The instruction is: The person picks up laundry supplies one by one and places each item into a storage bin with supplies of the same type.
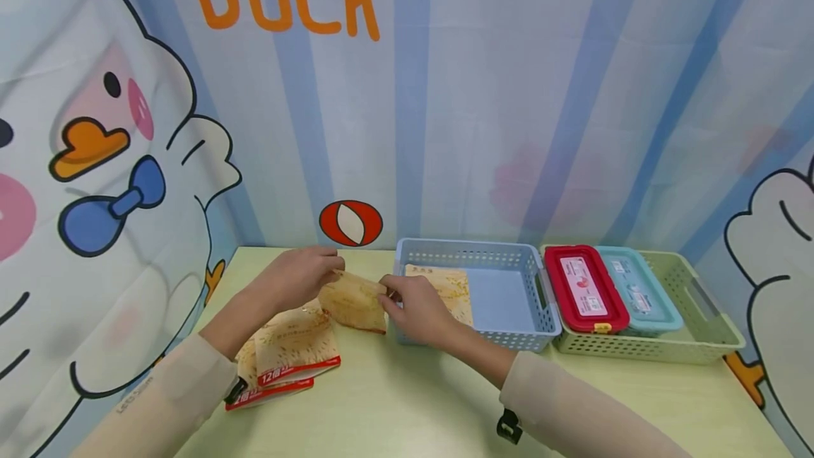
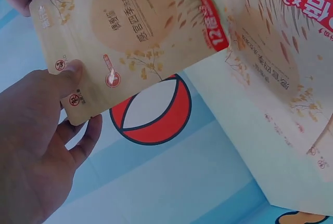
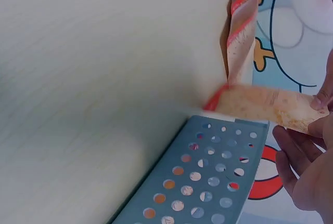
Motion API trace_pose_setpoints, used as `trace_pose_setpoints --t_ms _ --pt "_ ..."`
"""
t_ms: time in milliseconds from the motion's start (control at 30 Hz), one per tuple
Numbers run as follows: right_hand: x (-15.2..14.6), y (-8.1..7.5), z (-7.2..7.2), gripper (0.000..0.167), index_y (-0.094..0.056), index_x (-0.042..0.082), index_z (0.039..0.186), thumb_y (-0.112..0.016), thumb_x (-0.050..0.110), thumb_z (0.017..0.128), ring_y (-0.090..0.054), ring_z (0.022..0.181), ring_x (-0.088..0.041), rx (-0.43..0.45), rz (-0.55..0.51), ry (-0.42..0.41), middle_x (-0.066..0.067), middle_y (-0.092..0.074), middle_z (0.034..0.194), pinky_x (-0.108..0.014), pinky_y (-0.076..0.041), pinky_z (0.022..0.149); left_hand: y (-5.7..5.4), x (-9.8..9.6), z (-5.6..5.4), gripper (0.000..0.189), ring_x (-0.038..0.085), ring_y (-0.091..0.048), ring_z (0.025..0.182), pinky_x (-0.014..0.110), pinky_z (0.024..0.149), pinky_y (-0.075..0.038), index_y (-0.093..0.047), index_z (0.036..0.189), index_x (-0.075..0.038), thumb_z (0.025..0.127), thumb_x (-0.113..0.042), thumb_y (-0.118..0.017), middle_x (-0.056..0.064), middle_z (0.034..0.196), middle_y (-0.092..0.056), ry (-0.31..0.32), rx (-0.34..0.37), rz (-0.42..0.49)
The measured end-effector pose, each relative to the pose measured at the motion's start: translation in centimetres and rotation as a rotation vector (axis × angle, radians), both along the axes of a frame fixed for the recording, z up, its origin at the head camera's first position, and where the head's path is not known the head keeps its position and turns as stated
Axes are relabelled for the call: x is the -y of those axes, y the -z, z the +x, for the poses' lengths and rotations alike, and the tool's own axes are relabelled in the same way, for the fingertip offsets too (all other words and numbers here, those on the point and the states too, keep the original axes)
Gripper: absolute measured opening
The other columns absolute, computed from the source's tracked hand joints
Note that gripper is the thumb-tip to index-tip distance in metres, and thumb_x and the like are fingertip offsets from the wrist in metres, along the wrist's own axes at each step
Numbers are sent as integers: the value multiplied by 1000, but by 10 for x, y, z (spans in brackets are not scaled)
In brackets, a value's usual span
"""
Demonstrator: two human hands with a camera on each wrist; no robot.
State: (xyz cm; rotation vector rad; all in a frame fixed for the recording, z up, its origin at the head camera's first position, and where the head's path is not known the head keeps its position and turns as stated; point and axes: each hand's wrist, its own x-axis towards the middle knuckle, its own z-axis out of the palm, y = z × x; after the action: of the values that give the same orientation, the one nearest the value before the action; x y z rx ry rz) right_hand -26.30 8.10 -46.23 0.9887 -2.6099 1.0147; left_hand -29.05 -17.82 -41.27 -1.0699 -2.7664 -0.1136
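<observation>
packet (image 2: pixel 140 31): glossy film | blue basket (image 1: pixel 499 302): smooth plastic | backdrop (image 1: pixel 477 90): creased cloth

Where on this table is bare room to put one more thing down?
Bare table lies between the packet pile and right sleeve, and in front of the green basket. The right part of the blue basket is bare too. Crowded: around the held packet, and the green basket's left part, with the red box and turquoise box.
</observation>
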Motion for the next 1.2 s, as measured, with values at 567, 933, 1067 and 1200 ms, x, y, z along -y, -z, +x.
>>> trace_pose_setpoints --t_ms 567,933,1067,1200 --pt "-3 7 -2 14 -68 13 88 -72 11 101 -66 76 -14 -32 80 22 0 -74 84 -27 -53 67 5 15 -8 17 23 -70 93 43 83 -60 -74 110 -11 98 -23 -78 3 106 -73 -61 161 145" --pt "-1 10 -1 14 -73 10 84 -76 10 98 -65 85 -27 8 70 16 -3 -76 86 -35 -52 73 30 38 -15 39 22 -71 90 43 79 -60 -62 129 0 100 -22 -76 5 100 -73 -194 491 328" --pt "-1 9 -2 15 -74 8 83 -75 8 98 -68 84 -26 37 42 7 -3 -75 85 -34 -53 72 39 40 -15 21 23 -71 89 43 79 -60 -71 111 -2 101 -20 -75 6 99 -73 -213 535 272" --pt "-1 8 -3 15 -75 7 85 -72 7 100 -69 77 -20 41 17 5 -3 -75 85 -32 -54 69 41 39 -16 14 26 -73 88 42 78 -60 -73 101 -5 103 -19 -72 2 92 -74 -192 543 262"
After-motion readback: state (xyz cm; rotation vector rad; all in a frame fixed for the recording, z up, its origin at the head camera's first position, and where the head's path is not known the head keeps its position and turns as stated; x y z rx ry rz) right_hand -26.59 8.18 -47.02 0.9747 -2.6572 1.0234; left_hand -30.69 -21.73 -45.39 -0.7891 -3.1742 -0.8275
